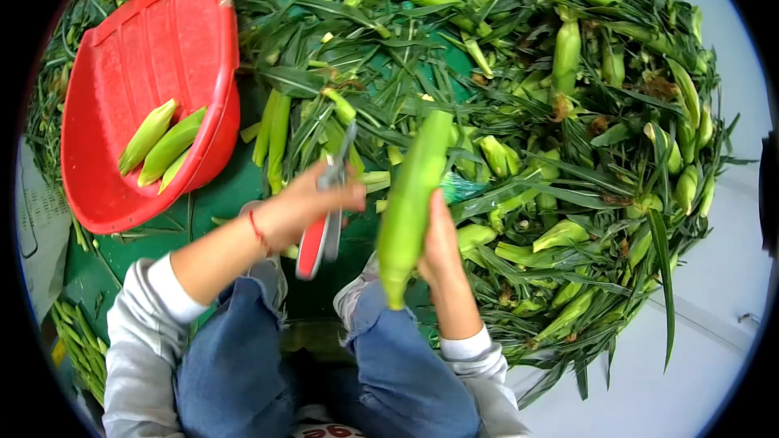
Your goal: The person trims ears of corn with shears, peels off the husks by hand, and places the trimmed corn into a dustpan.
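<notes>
My left hand is closed around a pair of pruning shears with red and grey handles, the blades pointing up and away from me. Upright in front of my right hand is a green ear of corn in its husk, gripped from the right side; most of those fingers are behind it. The shears and the corn are apart, with a small gap between them. Both hands are slightly blurred. Cut leaves and stalks lie just beyond my left hand.
A red plastic scoop at the left holds several trimmed ears of corn. A large heap of unhusked corn and leaves spreads across the back and right. The floor beneath is green, with pale tiles at right. Stalks lie at lower left.
</notes>
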### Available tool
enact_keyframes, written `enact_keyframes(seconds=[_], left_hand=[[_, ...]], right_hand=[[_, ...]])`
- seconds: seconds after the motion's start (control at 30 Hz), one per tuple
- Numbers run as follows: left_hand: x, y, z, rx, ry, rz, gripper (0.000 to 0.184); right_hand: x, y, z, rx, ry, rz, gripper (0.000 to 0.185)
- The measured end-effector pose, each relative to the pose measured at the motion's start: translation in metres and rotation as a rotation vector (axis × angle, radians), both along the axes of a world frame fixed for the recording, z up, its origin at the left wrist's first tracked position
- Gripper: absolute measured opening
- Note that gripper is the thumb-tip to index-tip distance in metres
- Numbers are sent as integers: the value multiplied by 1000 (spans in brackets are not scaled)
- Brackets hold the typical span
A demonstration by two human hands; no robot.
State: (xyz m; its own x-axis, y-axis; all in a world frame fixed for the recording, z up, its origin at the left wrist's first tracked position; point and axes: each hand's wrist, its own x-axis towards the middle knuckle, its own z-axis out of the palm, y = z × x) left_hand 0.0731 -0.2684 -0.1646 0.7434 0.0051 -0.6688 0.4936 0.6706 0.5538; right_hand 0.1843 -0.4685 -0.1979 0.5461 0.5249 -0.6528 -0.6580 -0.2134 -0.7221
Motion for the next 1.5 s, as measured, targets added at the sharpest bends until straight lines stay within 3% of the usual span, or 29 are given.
enact_keyframes(seconds=[0.03,0.07,0.13,0.17,0.23,0.27,0.3,0.33,0.4,0.47,0.5,0.6,0.63,0.7,0.77,0.8,0.87,0.9,0.97,1.0,1.03,1.07,1.13,1.2,1.3,1.4,1.43,1.5], left_hand=[[-9,-10,-2,33,-102,-56,61],[-12,-17,10,360,-230,-58,59],[-25,-5,18,451,-245,28,59],[-33,4,27,411,-277,131,55],[-78,52,26,420,-185,251,50],[-105,81,23,469,-60,269,48],[-95,93,57,450,-76,317,47],[-84,106,91,427,-84,367,46],[-106,155,91,644,116,369,47],[-144,217,65,882,216,179,46],[-160,236,46,945,273,206,45],[-210,295,-10,1243,457,-100,46],[-219,302,-21,1512,452,-213,48],[-168,255,22,1741,470,-236,48],[-103,177,74,1526,56,128,47],[-84,149,87,1439,-61,186,48],[-42,83,126,886,-191,25,60],[-33,71,117,697,-223,-74,68],[-19,44,92,405,-158,-192,65],[-15,34,64,424,-196,-276,61],[-14,13,54,60,-183,10,57],[-11,4,51,52,-246,37,49],[-10,-18,39,-61,-265,122,53],[-3,-32,25,22,-314,53,52],[2,-31,-8,-125,45,162,49],[-19,-37,-68,407,56,86,49],[-26,-36,-70,420,53,75,52],[-37,-39,-59,673,-89,-63,55]], right_hand=[[-10,21,36,96,-69,15,55],[-15,23,46,234,-117,110,58],[-8,24,70,405,-80,287,59],[15,15,55,354,-148,417,49],[74,12,37,-241,-843,444,30],[116,-10,-1,-537,-1467,515,28],[148,-22,-10,-1053,-1576,828,26],[183,-37,-30,-1352,-1393,1034,25],[228,-69,-78,-1506,-1397,1200,42],[233,-52,-68,-1491,-1134,1250,47],[232,-43,-56,-1479,-1009,1262,49],[196,-49,-17,-1269,-1258,1206,57],[178,-50,-6,-987,-1340,1056,58],[133,-38,20,-534,-1417,813,65],[94,-1,53,-199,-1493,687,72],[78,18,66,-34,-1536,635,73],[52,47,83,111,-1671,620,73],[44,54,84,138,-1726,621,65],[29,56,74,178,-1882,554,48],[22,52,72,179,-1925,527,43],[14,44,69,173,-1935,519,39],[7,35,66,70,-1894,502,42],[-1,23,49,-31,-1698,295,44],[-23,22,23,60,-1311,10,42],[-24,23,-16,-24,-1331,232,32],[-41,27,-52,-1,-803,57,21],[-47,30,-61,53,-482,-123,28],[-37,36,-65,28,-272,-167,44]])
